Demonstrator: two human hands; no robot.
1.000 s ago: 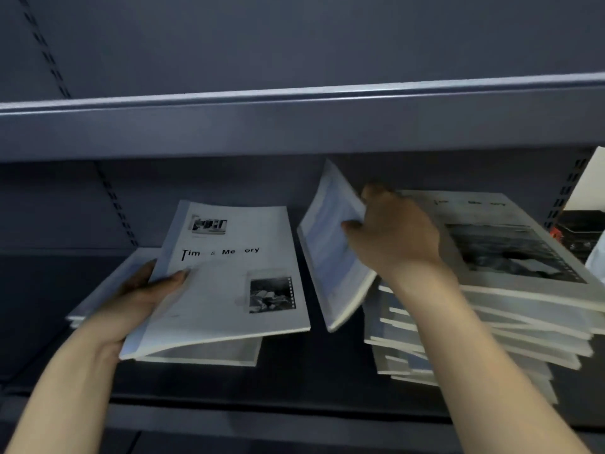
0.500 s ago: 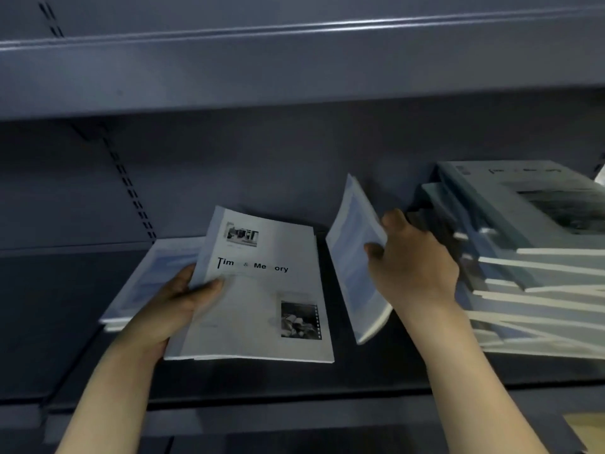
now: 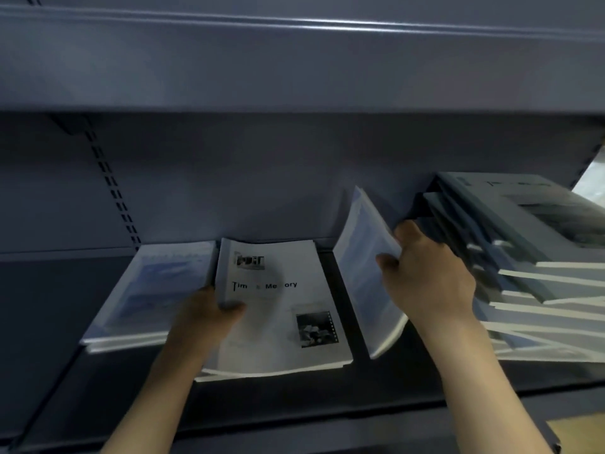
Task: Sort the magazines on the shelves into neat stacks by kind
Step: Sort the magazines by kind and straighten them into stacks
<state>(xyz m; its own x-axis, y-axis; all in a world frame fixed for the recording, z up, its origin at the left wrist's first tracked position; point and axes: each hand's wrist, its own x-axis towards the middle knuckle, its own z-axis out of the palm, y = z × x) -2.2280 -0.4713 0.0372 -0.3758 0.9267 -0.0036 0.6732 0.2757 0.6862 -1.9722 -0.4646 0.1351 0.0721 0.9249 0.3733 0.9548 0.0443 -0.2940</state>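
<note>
Left hand (image 3: 204,314) clamped on the left edge of the white "Time & Memory" magazine (image 3: 278,306), thumb curled over the cover, probably to square it on the thin stack beneath, whose white page edges peek out along the front. Just beside it on the left, a blue-cover magazine stack (image 3: 154,290), lying flat on the grey metal shelf (image 3: 294,411) and partly tucked under the white cover's edge. Right hand (image 3: 429,283) pinching a single blue-cover magazine (image 3: 363,270), held on edge and tilted, spine side down near the shelf, seemingly lifted clear of the messy pile (image 3: 523,257) at the right so as to carry it across to its own kind. That pile leaning and fanned, dark covers skewed, white page edges sticking out at odd angles; clearly not yet sorted. White cover printed with black title lettering, a small picture top left and a dark film-strip photo lower right; slightly bowed at the front. Blue covers pale, washed-out, detail blurred. Upper shelf (image 3: 294,60) overhead.
</note>
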